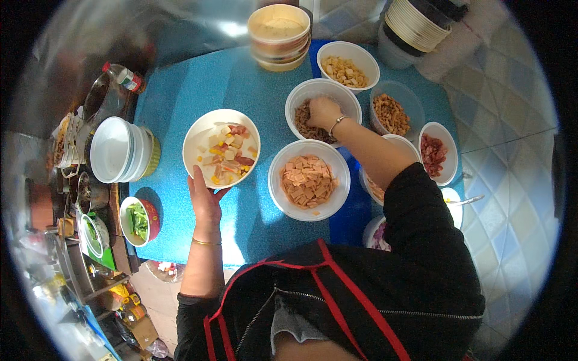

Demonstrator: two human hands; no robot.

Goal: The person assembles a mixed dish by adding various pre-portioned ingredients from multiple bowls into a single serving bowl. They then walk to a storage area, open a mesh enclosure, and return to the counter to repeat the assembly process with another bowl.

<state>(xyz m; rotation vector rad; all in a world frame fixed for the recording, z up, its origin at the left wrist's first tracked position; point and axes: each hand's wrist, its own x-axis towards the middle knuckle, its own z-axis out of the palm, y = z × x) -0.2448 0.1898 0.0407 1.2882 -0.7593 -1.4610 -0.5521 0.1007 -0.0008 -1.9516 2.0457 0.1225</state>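
My left hand (pixel 206 198) grips the near rim of a white paper bowl (pixel 195 140), thumb on the inside. Diced pale pieces, corn kernels and pinkish meat slices (pixel 228 155) lie in that bowl. My right hand (pixel 324 113) reaches into a white plastic tub (pixel 294 97) of brown minced meat (pixel 311 128); its fingertips are buried or hidden, so a grasp cannot be made out. Just below stands another tub (pixel 276 194) with square-cut pink ham pieces (pixel 309 178). My right forearm passes over a further tub (pixel 399 143) and hides part of it.
Around the right side sit tubs of pale cubes (pixel 345 72), browned bits (pixel 390 115), red sausage slices (pixel 432 155) and purple onion (pixel 383 237). Stacked bowls stand at the back (pixel 280 40) and left (pixel 113 149). Chopped greens fill a red bowl (pixel 153 221). A bottle (pixel 126 79) leans near the left edge.
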